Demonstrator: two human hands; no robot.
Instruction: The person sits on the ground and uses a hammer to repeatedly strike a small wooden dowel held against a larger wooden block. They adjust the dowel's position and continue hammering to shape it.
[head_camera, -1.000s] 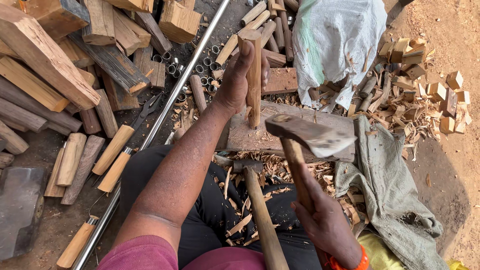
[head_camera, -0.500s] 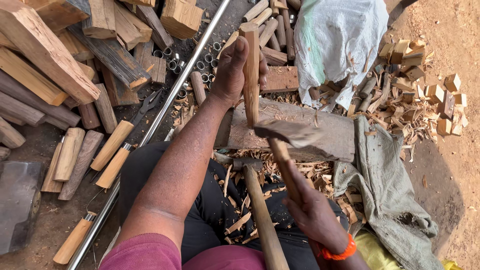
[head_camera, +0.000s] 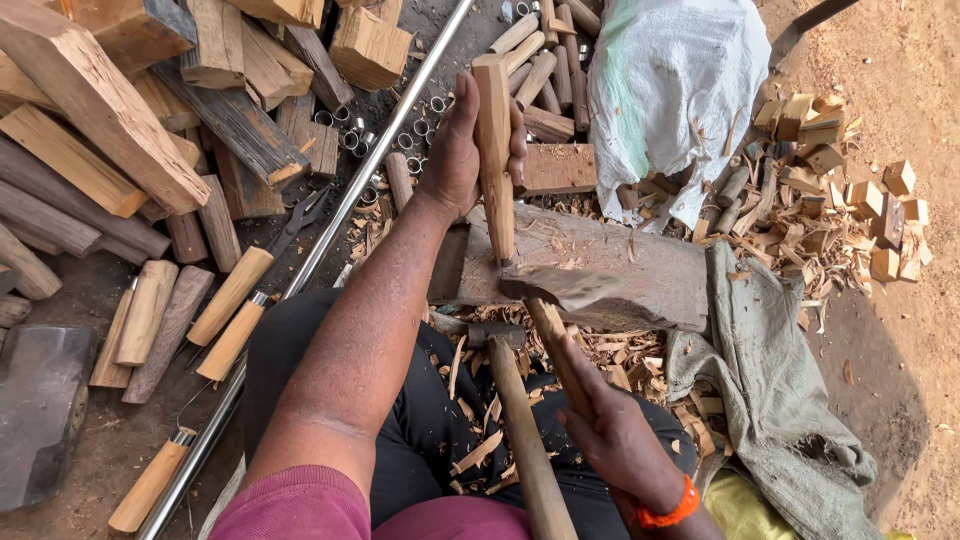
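My right hand (head_camera: 615, 435) is closed around the wooden haft of a hatchet (head_camera: 560, 290), just above my lap, where a second long handle (head_camera: 520, 430) lies across my dark trousers among pale shavings (head_camera: 470, 455). The hatchet's blade sits low against the foot of the wooden stick (head_camera: 494, 150) I am shaping, right where the stick meets the chopping block (head_camera: 640, 265). My left hand (head_camera: 462, 150) is wrapped tight round the stick's upper half, holding it upright on the block, fingers clear of the edge.

I judge this to be the trimming step, with the blade at the bottom of a paring cut. The next move, I think, calls for lifting the hatchet, turning the stick a little in my left hand, and keeping that grip high.

To my left lie finished handles (head_camera: 235, 300) beside a metal pipe (head_camera: 330, 240); beyond are stacked billets (head_camera: 100, 120), small metal rings (head_camera: 350, 135), a white sack (head_camera: 670, 90) and offcut blocks (head_camera: 850, 200).
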